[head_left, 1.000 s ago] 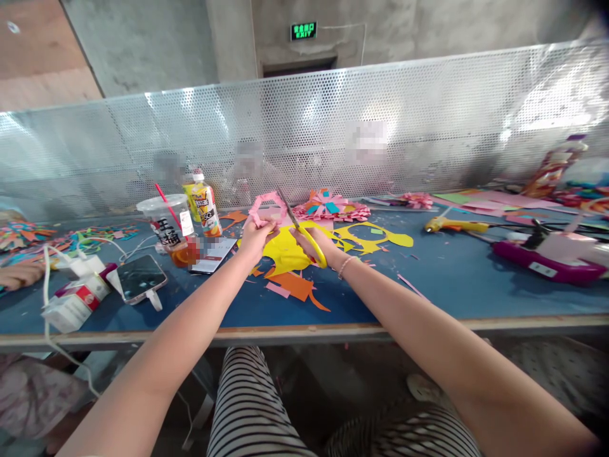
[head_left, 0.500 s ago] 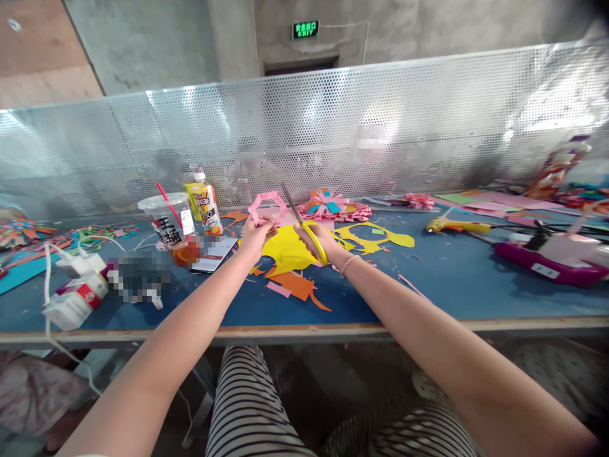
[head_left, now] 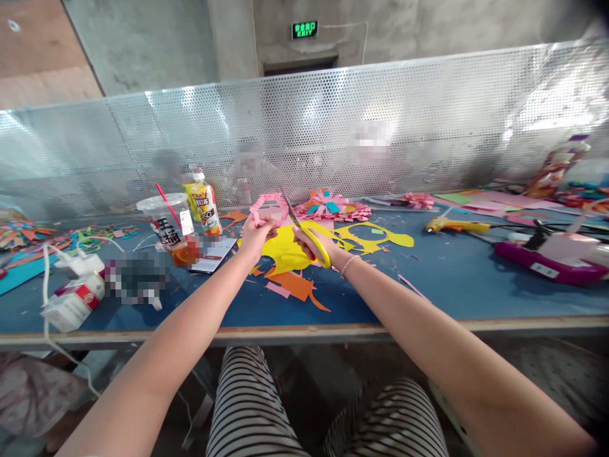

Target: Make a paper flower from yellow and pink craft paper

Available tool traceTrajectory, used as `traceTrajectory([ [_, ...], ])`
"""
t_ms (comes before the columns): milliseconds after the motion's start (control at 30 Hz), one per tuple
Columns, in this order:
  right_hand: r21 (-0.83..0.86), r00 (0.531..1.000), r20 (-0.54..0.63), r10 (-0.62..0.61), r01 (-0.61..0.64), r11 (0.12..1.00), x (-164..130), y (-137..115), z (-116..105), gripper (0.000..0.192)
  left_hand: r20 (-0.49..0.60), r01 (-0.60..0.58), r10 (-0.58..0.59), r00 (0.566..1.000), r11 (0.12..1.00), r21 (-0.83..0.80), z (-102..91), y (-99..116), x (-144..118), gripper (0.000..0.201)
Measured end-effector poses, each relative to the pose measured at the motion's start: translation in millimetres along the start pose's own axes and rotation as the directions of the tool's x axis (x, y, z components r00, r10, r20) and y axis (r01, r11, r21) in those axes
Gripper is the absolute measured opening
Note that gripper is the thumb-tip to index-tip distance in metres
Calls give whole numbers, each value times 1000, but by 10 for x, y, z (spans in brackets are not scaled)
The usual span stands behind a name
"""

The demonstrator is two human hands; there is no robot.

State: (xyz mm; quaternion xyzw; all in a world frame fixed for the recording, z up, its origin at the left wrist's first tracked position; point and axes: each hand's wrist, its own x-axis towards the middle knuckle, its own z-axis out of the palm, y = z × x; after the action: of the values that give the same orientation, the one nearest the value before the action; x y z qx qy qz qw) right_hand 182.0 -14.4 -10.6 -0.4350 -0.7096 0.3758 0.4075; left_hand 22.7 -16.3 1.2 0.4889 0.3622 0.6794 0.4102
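my left hand (head_left: 254,238) pinches the pink paper ring cutout (head_left: 267,208) upright so my right hand (head_left: 314,242), grip closed around the yellow-handled scissors (head_left: 304,230), can trim it above the blue tabletop (head_left: 428,279).

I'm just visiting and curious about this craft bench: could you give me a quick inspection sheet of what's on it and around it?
Surface: blue table with a worn front edge, strewn with paper scraps.
Job's things: pink paper ring, pinched at its lower edge; yellow-handled scissors, blades pointing up at the ring.
Clutter: yellow paper offcuts, orange scraps, finished paper flowers, iced drink cup, juice bottle, glue gun, purple device, small carton.
Hands: left hand grips the ring; right hand works the scissors.
Cables: white charger cable hangs over the front edge at the left.
Surroundings: perforated metal screen, concrete wall, green exit sign.
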Motion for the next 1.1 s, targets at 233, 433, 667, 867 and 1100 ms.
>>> traceTrajectory([
  [233,-9,999,46,16,-16,1000,20,9,-7,44,22,18,-18,1000,1000,3,11,0,-19,17],
  [433,-15,999,50,19,-18,1000,7,-10,-4,44,36,22,-22,999,1000,-3,4,-7,-14,18],
  [667,-120,999,45,-29,34,992,-37,-71,-26,47,28,23,-22,999,1000,-14,2,-7,-14,17],
  [867,-203,999,-34,-37,29,979,-29,-106,-32,45,28,14,-13,1000,1000,-20,0,22,-31,19],
  [1100,24,985,-167,-51,56,998,111,-1,-53,43,50,74,-77,996,996,48,-9,0,-17,26],
])
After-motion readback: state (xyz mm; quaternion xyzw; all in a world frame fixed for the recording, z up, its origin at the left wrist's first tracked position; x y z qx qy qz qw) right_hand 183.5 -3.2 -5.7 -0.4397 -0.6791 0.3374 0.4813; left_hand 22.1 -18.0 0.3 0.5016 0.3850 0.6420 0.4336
